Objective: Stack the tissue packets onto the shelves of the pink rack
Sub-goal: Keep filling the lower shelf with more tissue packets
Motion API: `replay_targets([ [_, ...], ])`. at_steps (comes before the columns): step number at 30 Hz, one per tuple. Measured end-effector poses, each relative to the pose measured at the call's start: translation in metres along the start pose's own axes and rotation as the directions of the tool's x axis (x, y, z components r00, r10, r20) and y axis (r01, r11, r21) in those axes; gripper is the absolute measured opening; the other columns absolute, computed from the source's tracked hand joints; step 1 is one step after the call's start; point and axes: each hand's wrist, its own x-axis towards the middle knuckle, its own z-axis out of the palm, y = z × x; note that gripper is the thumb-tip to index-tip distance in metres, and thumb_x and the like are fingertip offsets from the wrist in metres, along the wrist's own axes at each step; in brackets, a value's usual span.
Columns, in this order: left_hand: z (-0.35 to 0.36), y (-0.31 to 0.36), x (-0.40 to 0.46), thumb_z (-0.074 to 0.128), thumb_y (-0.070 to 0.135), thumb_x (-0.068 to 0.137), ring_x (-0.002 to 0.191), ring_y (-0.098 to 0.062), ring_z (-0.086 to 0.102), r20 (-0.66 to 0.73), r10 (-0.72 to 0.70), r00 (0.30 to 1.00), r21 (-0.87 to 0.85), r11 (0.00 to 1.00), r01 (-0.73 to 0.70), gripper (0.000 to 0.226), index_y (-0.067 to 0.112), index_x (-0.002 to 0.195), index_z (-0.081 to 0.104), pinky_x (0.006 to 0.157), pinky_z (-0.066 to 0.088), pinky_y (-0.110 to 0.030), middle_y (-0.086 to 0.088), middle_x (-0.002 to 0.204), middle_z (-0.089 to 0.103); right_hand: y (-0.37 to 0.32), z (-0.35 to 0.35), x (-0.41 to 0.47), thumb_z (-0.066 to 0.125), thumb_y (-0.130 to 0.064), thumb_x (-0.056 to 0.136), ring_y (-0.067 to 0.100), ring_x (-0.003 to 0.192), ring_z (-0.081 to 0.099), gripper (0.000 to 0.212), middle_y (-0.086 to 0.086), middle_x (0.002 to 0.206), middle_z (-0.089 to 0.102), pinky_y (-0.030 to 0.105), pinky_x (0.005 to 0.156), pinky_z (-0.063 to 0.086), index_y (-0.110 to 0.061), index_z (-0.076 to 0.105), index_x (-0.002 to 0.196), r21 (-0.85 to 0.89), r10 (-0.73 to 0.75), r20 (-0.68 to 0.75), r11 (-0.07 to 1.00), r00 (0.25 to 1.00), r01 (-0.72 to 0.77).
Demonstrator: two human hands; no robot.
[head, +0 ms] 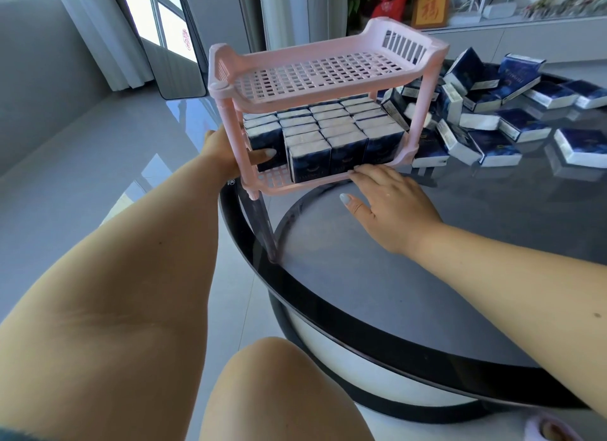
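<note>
Nearest the person, the right hand (391, 207) lies flat and relaxed on the dark glossy round tabletop (427, 276), its straight fingertips touching the front lip of the lower shelf of the pink slotted plastic two-tier rack (315, 75). The left hand (230, 151) reaches to the rack's left end, its thumb laid across the front left post and against the dark blue and white tissue packets (328, 138) behind it; whether the other fingers curl round the post cannot be told, as they are hidden. The rack stands at the near left edge of the tabletop, one front foot almost at the rim. Its lower shelf is packed with upright packets in tight rows, with a small gap at the front left corner; its upper shelf holds nothing.

Judged from this, the step in hand is squaring and steadying the rack before filling the upper tier. To do it well, the person should probably ease the rack inward from the rim with both hands low on the frame, pushing evenly so the packed rows do not tip.

Farther off, toward the far right edge of the tabletop, a loose heap of matching tissue packets (486, 118) lies jumbled, waiting to be stacked.
</note>
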Motion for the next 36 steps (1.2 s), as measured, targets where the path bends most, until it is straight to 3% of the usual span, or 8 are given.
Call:
replay_targets([
  [2, -0.004, -0.002, -0.001, 0.083, 0.062, 0.045, 0.121, -0.033, 0.053, -0.007, -0.015, 1.0, -0.005, 1.0, 0.015, 0.097, 0.026, 0.129, 0.051, 0.099, 0.047, -0.053, -0.002, 0.126, 0.06, 0.0, 0.0, 0.0, 0.021, -0.054, 0.097, 0.017, 0.14, 0.023, 0.062, -0.003, 0.151, 0.031, 0.037, 0.11, 0.023, -0.017, 0.033, 0.145, 0.003, -0.001, 0.0, 1.0, 1.0, 0.001],
  [6, -0.009, -0.003, -0.01, 0.086, 0.041, 0.068, 0.104, -0.025, 0.062, -0.059, -0.092, 0.994, -0.116, 0.99, 0.085, 0.084, 0.019, 0.137, 0.042, 0.09, 0.055, -0.045, 0.002, 0.123, 0.056, 0.0, 0.0, 0.0, 0.025, -0.051, 0.097, 0.017, 0.14, 0.023, 0.06, -0.003, 0.151, 0.031, 0.037, 0.11, 0.023, -0.017, 0.033, 0.145, 0.008, -0.004, -0.002, 1.0, 1.0, 0.004],
  [10, -0.013, -0.009, -0.02, 0.081, 0.027, 0.07, 0.086, -0.023, 0.067, -0.139, -0.177, 0.974, -0.264, 0.955, 0.136, 0.072, 0.015, 0.131, 0.045, 0.071, 0.056, -0.036, -0.014, 0.114, 0.063, 0.0, 0.0, -0.001, 0.026, -0.05, 0.097, 0.017, 0.14, 0.022, 0.058, -0.003, 0.151, 0.031, 0.036, 0.109, 0.022, -0.016, 0.033, 0.145, 0.015, -0.004, -0.01, 1.0, 1.0, 0.004],
  [15, -0.014, -0.011, -0.039, 0.055, 0.009, 0.087, 0.077, -0.014, 0.059, -0.263, -0.183, 0.947, -0.289, 0.952, 0.103, 0.032, 0.011, 0.119, 0.054, 0.074, 0.055, -0.033, -0.002, 0.096, 0.06, 0.001, 0.0, -0.001, 0.026, -0.05, 0.097, 0.016, 0.14, 0.021, 0.058, -0.003, 0.152, 0.03, 0.036, 0.108, 0.023, -0.017, 0.032, 0.145, 0.017, -0.006, -0.011, 1.0, 1.0, 0.006],
  [22, -0.011, -0.011, -0.092, 0.061, 0.024, 0.093, 0.072, -0.013, 0.06, -0.382, -0.21, 0.9, -0.418, 0.908, 0.034, 0.014, 0.012, 0.1, 0.059, 0.062, 0.052, -0.024, -0.001, 0.086, 0.063, 0.003, 0.0, -0.001, 0.026, -0.048, 0.098, 0.017, 0.139, 0.023, 0.056, -0.002, 0.151, 0.031, 0.036, 0.107, 0.025, -0.015, 0.036, 0.143, 0.043, -0.032, -0.019, 0.999, 0.999, 0.033],
  [27, 0.004, 0.012, -0.131, 0.064, 0.025, 0.092, 0.063, -0.01, 0.057, -0.371, -0.169, 0.913, -0.464, 0.886, -0.024, 0.009, 0.017, 0.089, 0.06, 0.06, 0.051, -0.027, 0.0, 0.079, 0.063, 0.012, -0.003, -0.004, 0.045, -0.034, 0.097, 0.026, 0.116, 0.047, 0.036, 0.005, 0.121, 0.058, 0.035, 0.096, 0.037, -0.007, 0.065, 0.109, 0.249, -0.041, -0.191, 0.964, 0.981, 0.088],
  [30, 0.022, 0.042, -0.141, 0.065, 0.023, 0.091, 0.055, -0.007, 0.053, -0.304, -0.115, 0.946, -0.503, 0.862, -0.056, 0.011, 0.014, 0.089, 0.062, 0.055, 0.048, -0.024, -0.003, 0.078, 0.064, 0.021, -0.01, -0.01, 0.054, -0.026, 0.092, 0.026, 0.093, 0.051, 0.025, 0.006, 0.092, 0.06, 0.036, 0.083, 0.042, -0.006, 0.063, 0.081, 0.279, 0.03, -0.355, 0.957, 0.934, 0.075],
  [36, 0.076, 0.11, -0.142, 0.065, 0.025, 0.091, 0.054, -0.006, 0.054, -0.142, -0.033, 0.989, -0.556, 0.829, -0.053, 0.01, 0.018, 0.086, 0.06, 0.055, 0.048, -0.024, 0.001, 0.074, 0.063, 0.07, -0.041, -0.011, 0.059, -0.017, 0.084, 0.032, 0.1, 0.048, 0.01, 0.011, 0.1, 0.057, 0.038, 0.083, 0.038, -0.009, 0.059, 0.087, 0.256, 0.282, -0.428, 0.949, 0.859, -0.184],
])
